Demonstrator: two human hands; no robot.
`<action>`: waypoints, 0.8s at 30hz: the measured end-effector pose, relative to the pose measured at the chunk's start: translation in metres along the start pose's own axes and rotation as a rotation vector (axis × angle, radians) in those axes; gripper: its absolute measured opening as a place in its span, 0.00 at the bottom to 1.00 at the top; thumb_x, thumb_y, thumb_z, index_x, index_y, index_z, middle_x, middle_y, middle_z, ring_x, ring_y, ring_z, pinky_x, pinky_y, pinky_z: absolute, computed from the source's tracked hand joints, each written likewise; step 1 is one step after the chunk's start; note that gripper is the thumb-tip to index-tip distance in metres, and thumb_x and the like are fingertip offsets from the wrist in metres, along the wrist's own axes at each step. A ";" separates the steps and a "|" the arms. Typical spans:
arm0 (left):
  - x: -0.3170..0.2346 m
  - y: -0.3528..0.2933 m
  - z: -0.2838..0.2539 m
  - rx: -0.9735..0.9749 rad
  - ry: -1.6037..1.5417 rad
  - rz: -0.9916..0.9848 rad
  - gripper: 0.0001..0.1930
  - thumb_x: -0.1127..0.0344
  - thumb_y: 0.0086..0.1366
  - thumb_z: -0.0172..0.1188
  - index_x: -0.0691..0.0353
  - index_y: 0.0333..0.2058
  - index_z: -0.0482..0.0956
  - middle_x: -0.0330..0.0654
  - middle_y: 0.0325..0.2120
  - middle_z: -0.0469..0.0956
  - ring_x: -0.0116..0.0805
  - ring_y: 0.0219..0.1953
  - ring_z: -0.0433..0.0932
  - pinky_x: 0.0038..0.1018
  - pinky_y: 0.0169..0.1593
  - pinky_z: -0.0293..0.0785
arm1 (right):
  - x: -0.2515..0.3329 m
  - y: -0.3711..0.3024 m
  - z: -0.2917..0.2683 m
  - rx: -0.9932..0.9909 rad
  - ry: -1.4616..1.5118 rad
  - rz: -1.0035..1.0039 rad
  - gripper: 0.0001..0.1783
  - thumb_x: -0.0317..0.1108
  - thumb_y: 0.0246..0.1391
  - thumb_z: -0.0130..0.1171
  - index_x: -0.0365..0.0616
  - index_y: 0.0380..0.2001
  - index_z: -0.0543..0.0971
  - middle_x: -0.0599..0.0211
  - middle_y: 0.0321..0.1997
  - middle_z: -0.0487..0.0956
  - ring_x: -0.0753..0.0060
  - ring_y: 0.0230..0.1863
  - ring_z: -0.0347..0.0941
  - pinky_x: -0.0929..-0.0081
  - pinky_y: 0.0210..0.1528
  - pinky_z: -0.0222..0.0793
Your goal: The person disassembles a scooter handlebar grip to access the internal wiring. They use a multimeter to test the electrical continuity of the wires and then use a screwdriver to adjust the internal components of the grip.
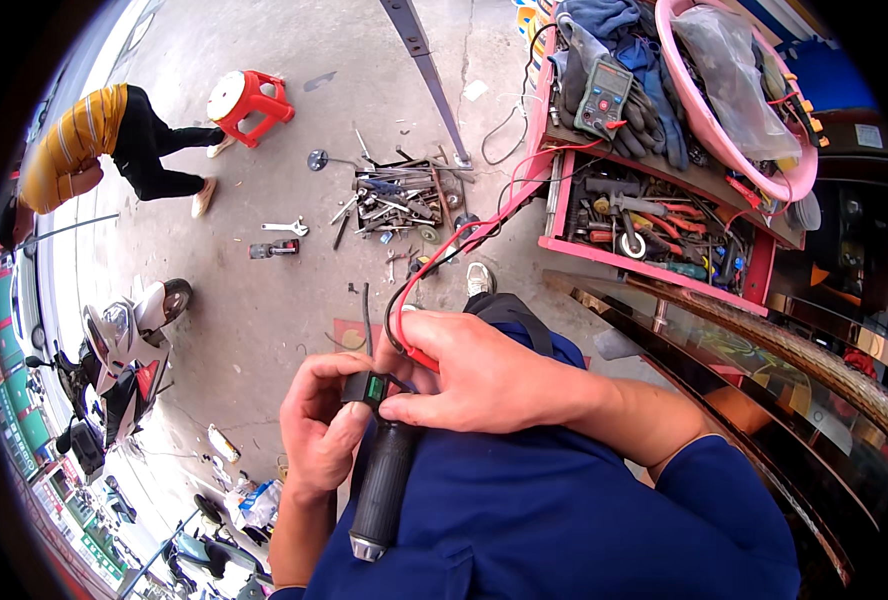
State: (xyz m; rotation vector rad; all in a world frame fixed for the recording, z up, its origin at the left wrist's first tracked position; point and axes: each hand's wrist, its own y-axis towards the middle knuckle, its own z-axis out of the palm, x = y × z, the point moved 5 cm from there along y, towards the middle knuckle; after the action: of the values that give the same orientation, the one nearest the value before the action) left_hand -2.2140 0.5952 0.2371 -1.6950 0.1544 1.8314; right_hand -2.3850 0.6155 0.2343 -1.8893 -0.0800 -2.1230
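Observation:
My left hand [322, 415] is closed around the small black housing [366, 388] at the top of a black twist throttle grip [384, 480], which has a green patch on its housing and a silver end cap. The grip slants down against my dark blue shirt. My right hand [494, 372] pinches the red test probe [421, 359] just above the housing, its thumb close to the grip. Red and black leads [451, 247] run from there to a multimeter [604, 97] on the cart. The probe tips are hidden by my fingers. A thin black cable [367, 315] rises from the housing.
An open pink drawer [654, 275] of tools juts out at right, below gloves and a pink basin [809, 175]. Metal parts [399, 200] lie piled by a post [434, 75]. A wrench [286, 228], red stool [264, 105], bending person [89, 135] and scooter [124, 350] are at left.

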 end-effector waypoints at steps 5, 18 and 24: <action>0.004 -0.001 -0.003 0.015 0.063 -0.018 0.16 0.70 0.61 0.60 0.69 0.46 0.71 0.46 0.41 0.77 0.32 0.42 0.78 0.28 0.51 0.72 | -0.003 -0.005 0.003 -0.072 -0.064 -0.111 0.15 0.33 0.47 0.64 0.34 0.31 0.73 0.55 0.29 0.73 0.58 0.31 0.71 0.65 0.33 0.67; 0.006 0.017 0.010 0.038 0.143 -0.004 0.20 0.55 0.59 0.63 0.63 0.36 0.65 0.48 0.34 0.77 0.34 0.35 0.75 0.27 0.42 0.70 | -0.026 -0.014 -0.042 -0.318 -0.584 -0.051 0.11 0.35 0.57 0.52 0.36 0.35 0.73 0.48 0.32 0.78 0.45 0.37 0.77 0.53 0.39 0.72; 0.009 0.013 0.014 0.106 0.075 -0.091 0.21 0.57 0.61 0.57 0.69 0.45 0.69 0.51 0.35 0.77 0.38 0.36 0.76 0.31 0.45 0.72 | -0.110 -0.020 -0.154 -0.696 -0.941 0.435 0.11 0.34 0.55 0.53 0.35 0.35 0.74 0.46 0.30 0.80 0.43 0.34 0.79 0.48 0.37 0.75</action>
State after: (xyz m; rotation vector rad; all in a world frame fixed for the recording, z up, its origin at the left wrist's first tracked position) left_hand -2.2322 0.5954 0.2265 -1.6707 0.1985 1.6647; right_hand -2.5285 0.6178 0.1092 -2.7883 0.8743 -0.8812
